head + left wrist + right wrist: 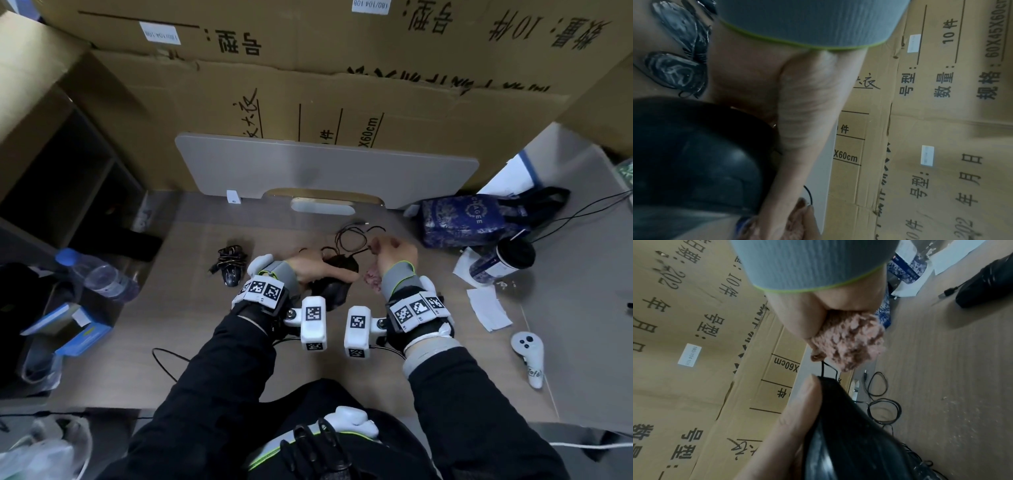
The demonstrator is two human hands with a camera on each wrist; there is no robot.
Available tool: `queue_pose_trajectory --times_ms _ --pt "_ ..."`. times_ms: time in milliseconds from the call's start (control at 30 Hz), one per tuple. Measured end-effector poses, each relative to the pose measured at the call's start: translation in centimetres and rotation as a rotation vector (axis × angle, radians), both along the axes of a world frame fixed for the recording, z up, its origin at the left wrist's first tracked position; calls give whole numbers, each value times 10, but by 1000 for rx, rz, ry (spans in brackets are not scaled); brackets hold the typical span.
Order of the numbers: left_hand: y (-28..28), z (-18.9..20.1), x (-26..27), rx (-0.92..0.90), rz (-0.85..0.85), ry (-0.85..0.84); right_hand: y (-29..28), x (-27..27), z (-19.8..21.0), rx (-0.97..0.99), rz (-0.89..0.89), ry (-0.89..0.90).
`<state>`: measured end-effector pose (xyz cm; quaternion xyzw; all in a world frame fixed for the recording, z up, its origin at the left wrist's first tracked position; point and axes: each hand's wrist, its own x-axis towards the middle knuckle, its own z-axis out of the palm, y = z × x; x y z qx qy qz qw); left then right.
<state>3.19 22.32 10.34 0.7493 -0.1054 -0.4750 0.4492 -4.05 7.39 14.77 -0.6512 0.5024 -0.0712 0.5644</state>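
Note:
A black computer mouse [337,274] is held just above the wooden desk [171,342], and my left hand [313,267] grips it from the left side. In the left wrist view the mouse [694,154] fills the lower left. My right hand [394,253] is closed round a fluffy pink cloth [849,344], and the mouse's thin black cable [884,412] runs out of that cloth. The cable's loops [352,236] lie on the desk beyond the hands. A second black mouse [230,270] with its cable bundled lies to the left.
Cardboard boxes [342,85] wall in the back, with a grey board [325,168] leaning on them. A water bottle [99,274] lies at the left. At the right are a blue patterned bag [472,219], a black-lidded cup [507,260], paper tissues [486,308] and a white controller [529,356].

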Motion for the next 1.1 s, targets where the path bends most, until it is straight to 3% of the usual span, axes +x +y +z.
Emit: queue_pose_trajectory --times_ms 67,167,333,467,567,667,767,967,1100 --pt "-1 4 -6 18 -2 83 -2 -1 0 -22 -2 -12" --pt "-3 5 -13 -142 51 319 -7 0 -1 -56 -1 -45" --pt "-5 6 -11 -204 284 184 -5 11 8 56 46 -149" --pt "-8 5 -6 -173 349 146 2 21 1 -23 327 -117" --pt "-6 19 -9 -251 372 278 5 19 0 -175 569 -159" --pt "-2 24 -9 -352 350 366 3 13 0 -167 659 -291" --pt "-8 22 -6 -412 408 372 8 15 -2 -148 720 -278" --pt "-15 19 6 -375 553 179 -3 27 -9 -305 539 -137" --pt "-17 -22 25 -398 447 203 -9 23 -13 -345 458 -122"
